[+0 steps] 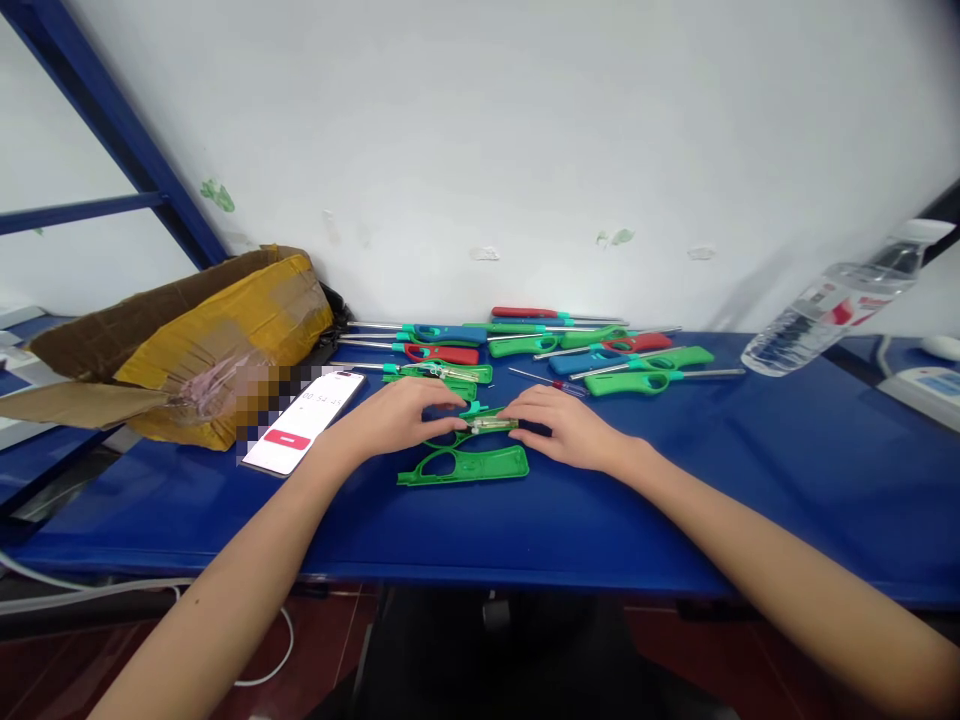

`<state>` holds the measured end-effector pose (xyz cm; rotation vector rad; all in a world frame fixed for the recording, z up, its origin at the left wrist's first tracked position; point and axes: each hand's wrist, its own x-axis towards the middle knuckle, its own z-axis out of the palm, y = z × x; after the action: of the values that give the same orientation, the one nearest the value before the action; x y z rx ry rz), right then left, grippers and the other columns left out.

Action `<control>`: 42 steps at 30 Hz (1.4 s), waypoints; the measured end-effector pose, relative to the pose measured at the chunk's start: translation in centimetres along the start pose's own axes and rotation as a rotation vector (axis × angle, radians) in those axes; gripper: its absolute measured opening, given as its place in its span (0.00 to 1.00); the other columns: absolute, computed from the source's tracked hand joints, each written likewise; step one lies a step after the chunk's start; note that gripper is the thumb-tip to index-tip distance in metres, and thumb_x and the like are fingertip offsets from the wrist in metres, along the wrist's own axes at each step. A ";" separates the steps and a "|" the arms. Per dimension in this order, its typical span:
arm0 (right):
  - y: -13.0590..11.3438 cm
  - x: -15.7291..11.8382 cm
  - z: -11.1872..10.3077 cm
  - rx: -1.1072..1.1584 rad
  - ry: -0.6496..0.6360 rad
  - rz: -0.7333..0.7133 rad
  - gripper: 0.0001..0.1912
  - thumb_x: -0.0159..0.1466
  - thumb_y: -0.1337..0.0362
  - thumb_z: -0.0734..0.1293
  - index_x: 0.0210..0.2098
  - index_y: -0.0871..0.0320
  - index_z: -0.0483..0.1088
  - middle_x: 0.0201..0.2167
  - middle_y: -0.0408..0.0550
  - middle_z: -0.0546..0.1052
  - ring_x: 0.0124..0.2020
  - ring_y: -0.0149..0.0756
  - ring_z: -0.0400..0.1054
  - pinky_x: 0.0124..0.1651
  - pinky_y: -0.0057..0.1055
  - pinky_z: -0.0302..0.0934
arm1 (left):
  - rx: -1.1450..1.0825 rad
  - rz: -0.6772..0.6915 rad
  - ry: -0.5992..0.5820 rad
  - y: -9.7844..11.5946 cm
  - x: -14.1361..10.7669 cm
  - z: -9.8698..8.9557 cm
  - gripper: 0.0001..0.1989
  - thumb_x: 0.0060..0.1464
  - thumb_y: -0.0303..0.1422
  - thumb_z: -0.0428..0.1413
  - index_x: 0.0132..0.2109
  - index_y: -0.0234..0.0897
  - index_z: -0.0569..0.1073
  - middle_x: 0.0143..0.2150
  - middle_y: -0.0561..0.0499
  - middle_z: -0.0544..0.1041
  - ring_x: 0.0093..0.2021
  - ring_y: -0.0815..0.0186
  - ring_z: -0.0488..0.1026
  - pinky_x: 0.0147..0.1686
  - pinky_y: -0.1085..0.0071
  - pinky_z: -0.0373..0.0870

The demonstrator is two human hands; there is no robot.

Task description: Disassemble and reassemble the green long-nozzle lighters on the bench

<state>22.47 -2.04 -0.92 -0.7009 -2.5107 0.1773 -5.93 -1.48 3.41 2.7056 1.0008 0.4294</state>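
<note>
Between my two hands lies an opened green long-nosed lighter (489,424), its pale inner parts showing in one half of the handle. My left hand (405,415) pinches its trigger end with thumb and forefinger. At the other end my right hand (566,425) grips with fingers and thumb bent round it. What exactly the fingertips press is partly hidden. Just nearer me, a loose green handle half (480,466) rests with its hollow side up. Behind my left hand is another opened green lighter (457,373) with its insides exposed.
Several assembled lighters (630,362) lie along the wall. A small screwdriver (555,384) is behind my right hand. To the left are a phone (300,425) showing a timer and a taped cardboard box (232,340). A water bottle (832,300) stands at the right on the blue table (600,530).
</note>
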 end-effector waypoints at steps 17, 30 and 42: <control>2.2 7.8 1.0 -0.172 -0.136 0.337 0.15 0.65 0.64 0.67 0.50 0.58 0.74 0.51 0.55 0.77 0.52 0.46 0.71 0.53 0.39 0.64 | 0.099 -0.139 0.083 -4.5 -0.3 0.4 0.13 0.60 0.39 0.56 0.48 0.41 0.79 0.49 0.46 0.79 0.48 0.56 0.76 0.50 0.62 0.70; 2.2 8.8 2.0 -0.410 -0.178 0.332 0.17 0.72 0.66 0.55 0.52 0.59 0.72 0.42 0.56 0.80 0.42 0.45 0.74 0.41 0.34 0.61 | 0.129 -0.147 0.182 -4.6 -0.3 0.5 0.15 0.64 0.35 0.48 0.48 0.38 0.79 0.47 0.46 0.81 0.47 0.56 0.77 0.48 0.62 0.71; 3.4 9.2 1.3 -0.290 -0.108 0.360 0.17 0.72 0.64 0.56 0.51 0.58 0.74 0.45 0.54 0.80 0.46 0.45 0.74 0.45 0.35 0.63 | -0.024 -0.272 0.516 -5.1 -0.7 -1.2 0.14 0.61 0.37 0.52 0.44 0.36 0.79 0.44 0.45 0.82 0.43 0.58 0.78 0.45 0.63 0.73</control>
<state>16.57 5.61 1.31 -1.2916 -2.5171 -0.0257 -9.90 2.00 2.84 2.4301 1.4521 1.1060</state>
